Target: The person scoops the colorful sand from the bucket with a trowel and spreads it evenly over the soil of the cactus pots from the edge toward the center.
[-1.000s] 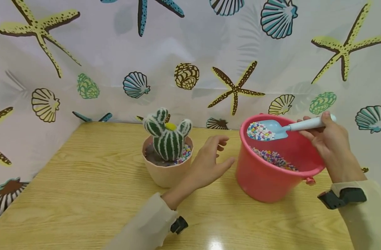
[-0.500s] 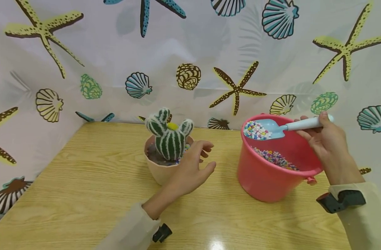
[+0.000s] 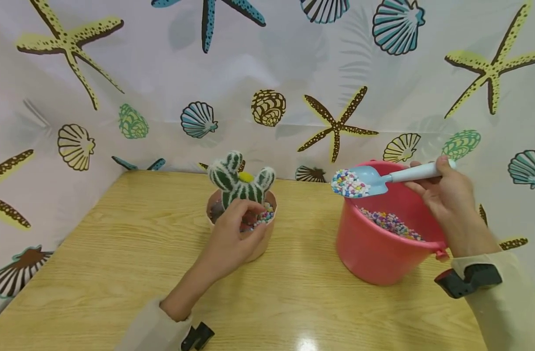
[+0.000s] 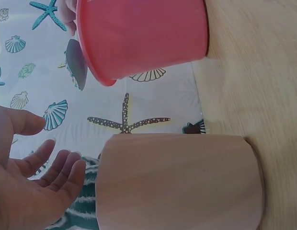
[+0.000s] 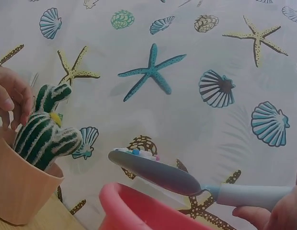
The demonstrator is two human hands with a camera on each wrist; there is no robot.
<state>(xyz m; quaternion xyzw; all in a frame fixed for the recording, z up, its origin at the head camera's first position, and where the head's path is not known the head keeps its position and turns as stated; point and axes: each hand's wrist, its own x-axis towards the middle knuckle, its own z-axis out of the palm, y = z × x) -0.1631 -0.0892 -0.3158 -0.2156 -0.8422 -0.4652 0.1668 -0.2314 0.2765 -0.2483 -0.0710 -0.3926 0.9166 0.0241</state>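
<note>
My right hand [image 3: 456, 207] grips the white handle of a light blue toy shovel [image 3: 377, 179] heaped with multicoloured pebbles [image 3: 350, 184]. The shovel's blade hangs above the left rim of a red bucket [image 3: 372, 258]. More colourful pebbles [image 3: 390, 223] lie inside the bucket. A green and white knitted cactus [image 3: 225, 178] stands in a peach pot [image 4: 182, 182], where grey filling shows on the left and coloured pebbles on the right. My left hand [image 3: 228, 239], fingers loosely bent and holding nothing, hovers at the pot's near rim, partly covering the cactus; I cannot tell whether it touches.
A wooden table [image 3: 118, 273] carries the pot and bucket, with a gap of bare wood between them. Behind and at the left hangs a white cloth [image 3: 162, 78] printed with starfish and shells. Dark cameras sit on both sleeves.
My left hand has moved left, from between the pot and bucket to in front of the cactus. The loaded shovel has shifted left, from inside the bucket's mouth to over its left rim.
</note>
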